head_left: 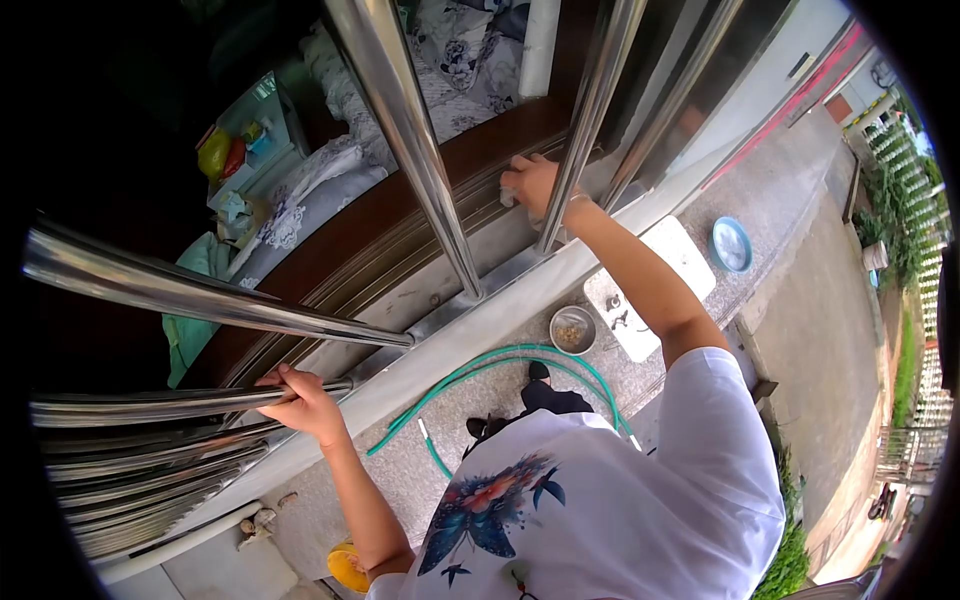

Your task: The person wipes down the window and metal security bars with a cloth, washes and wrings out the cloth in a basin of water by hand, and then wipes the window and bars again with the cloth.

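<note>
My left hand is wrapped round one of the shiny metal window bars at the lower left. Between two other bars, my right hand reaches through to the window frame. Bunched in its fingers is a pale, wet-looking cloth, partly hidden by the hand. The cloth touches or nearly touches the brown window track. Below the track runs a pale stone sill with dark smudges, where the bars are fixed.
Inside the window lie patterned bedding and a storage box. On the paving below are a coiled green hose, a metal bowl, a white board or tabletop, a blue basin and a yellow bowl.
</note>
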The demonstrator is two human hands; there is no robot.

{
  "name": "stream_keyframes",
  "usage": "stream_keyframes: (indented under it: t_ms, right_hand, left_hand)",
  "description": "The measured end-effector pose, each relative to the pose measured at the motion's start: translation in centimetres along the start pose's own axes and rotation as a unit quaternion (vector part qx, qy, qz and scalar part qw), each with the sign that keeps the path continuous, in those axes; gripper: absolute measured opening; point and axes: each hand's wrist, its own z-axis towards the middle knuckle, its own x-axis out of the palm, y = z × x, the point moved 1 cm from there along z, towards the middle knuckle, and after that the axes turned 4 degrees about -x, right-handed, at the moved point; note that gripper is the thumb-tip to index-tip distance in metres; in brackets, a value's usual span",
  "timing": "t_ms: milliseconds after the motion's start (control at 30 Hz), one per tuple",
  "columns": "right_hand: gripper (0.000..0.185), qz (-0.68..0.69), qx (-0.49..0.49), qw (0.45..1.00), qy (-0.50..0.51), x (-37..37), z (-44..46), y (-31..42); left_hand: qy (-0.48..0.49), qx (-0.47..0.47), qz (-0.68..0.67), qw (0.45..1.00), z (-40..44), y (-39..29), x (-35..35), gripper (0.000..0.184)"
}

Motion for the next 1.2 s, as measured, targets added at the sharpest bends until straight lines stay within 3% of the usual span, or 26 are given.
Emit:
stream_keyframes:
  t_ms: [67, 167, 200, 233, 267, 300, 333, 367, 433, 467, 533, 567, 600, 667, 767, 900, 1000, 1067, 1133, 1200]
  right_hand:
    - [0.021, -0.040, -0.005, 0.999, 0.002, -0.3, 0.1, 0.0]
    - [0.027, -0.145, 0.039, 0.985, 0.090, -2.1, 0.9, 0.1]
    - [0.027, -0.136, 0.041, 0.988, 0.056, -1.5, 0.9, -0.4]
    - [0.026, -0.161, 0.079, 0.980, 0.083, -0.9, 1.3, -0.7]
    - [0.025, -0.103, 0.207, 0.970, 0.077, 5.3, 2.9, -4.7]
    - [0.025, -0.207, 0.141, 0.958, 0.137, 2.5, 2.6, -4.3]
    - [0.026, -0.139, 0.226, 0.958, 0.109, 3.4, 3.2, -6.3]
    - [0.028, -0.205, 0.213, 0.933, 0.204, 1.2, 3.5, -5.8]
    - [0.030, -0.278, 0.235, 0.914, 0.177, 3.1, 3.6, -8.5]
    - [0.031, -0.348, 0.264, 0.874, 0.215, 7.4, 4.3, -12.8]
    - [0.030, -0.306, 0.319, 0.879, 0.180, 8.5, 4.7, -15.1]
    - [0.030, -0.371, 0.325, 0.851, 0.184, 10.6, 5.1, -16.8]
    - [0.029, -0.432, 0.331, 0.817, 0.189, 10.8, 5.5, -16.3]
    - [0.029, -0.475, 0.271, 0.805, 0.228, 11.5, 5.7, -15.6]
    - [0.029, -0.542, 0.306, 0.773, 0.122, 12.7, 4.9, -15.0]
    - [0.029, -0.559, 0.287, 0.767, 0.129, 12.2, 4.7, -15.2]
    - [0.030, -0.520, 0.278, 0.779, 0.214, 10.9, 4.2, -15.2]
    - [0.029, -0.437, 0.209, 0.822, 0.299, 9.0, 2.9, -14.2]
    - [0.029, -0.394, 0.176, 0.835, 0.342, 4.6, 2.1, -11.3]
    - [0.027, -0.293, 0.194, 0.926, 0.135, -1.4, 1.9, -5.8]
  left_hand:
    - [-0.012, -0.017, 0.012, 1.000, -0.1, -0.3, 0.1, 0.022]
    - [-0.015, -0.034, -0.005, 0.999, -0.2, -0.3, 0.1, 0.024]
    - [-0.026, -0.027, -0.002, 0.999, -0.3, -0.1, 0.0, 0.024]
    - [-0.018, -0.055, -0.006, 0.998, -0.5, 0.3, -0.3, 0.025]
    - [-0.012, -0.079, -0.013, 0.997, -0.4, 0.6, -0.4, 0.026]
    - [-0.004, -0.064, -0.041, 0.997, -0.4, 0.4, -0.3, 0.029]
    - [-0.023, -0.062, -0.043, 0.997, -0.5, 0.1, 0.0, 0.025]
    - [-0.020, -0.054, -0.032, 0.998, -0.3, 0.5, -0.1, 0.023]
    - [-0.026, -0.044, -0.018, 0.999, -0.4, 0.7, -0.4, 0.020]
    - [-0.032, -0.051, -0.022, 0.998, -0.5, 0.6, -0.2, 0.019]
    - [-0.046, -0.056, -0.022, 0.997, -0.3, 0.7, -0.2, 0.019]
    - [-0.038, -0.049, -0.010, 0.998, -0.3, 1.0, -0.3, 0.019]
    - [-0.028, -0.044, 0.003, 0.999, -0.3, 0.7, -0.3, 0.019]
    - [-0.042, -0.053, -0.001, 0.998, 0.0, 0.6, 0.0, 0.018]
    - [-0.029, -0.025, 0.003, 0.999, -0.1, 0.6, -0.2, 0.018]
    - [-0.050, -0.020, 0.019, 0.998, 0.3, 0.7, -0.1, 0.024]
    - [-0.025, 0.008, 0.035, 0.999, 0.3, 0.6, -0.3, 0.025]
    - [-0.024, -0.037, 0.018, 0.999, 0.2, -0.2, 0.0, 0.024]
    - [-0.027, -0.005, 0.030, 0.999, 0.2, 1.1, 0.0, 0.023]
    - [-0.062, 0.004, 0.031, 0.998, 0.1, 1.5, 0.1, 0.022]
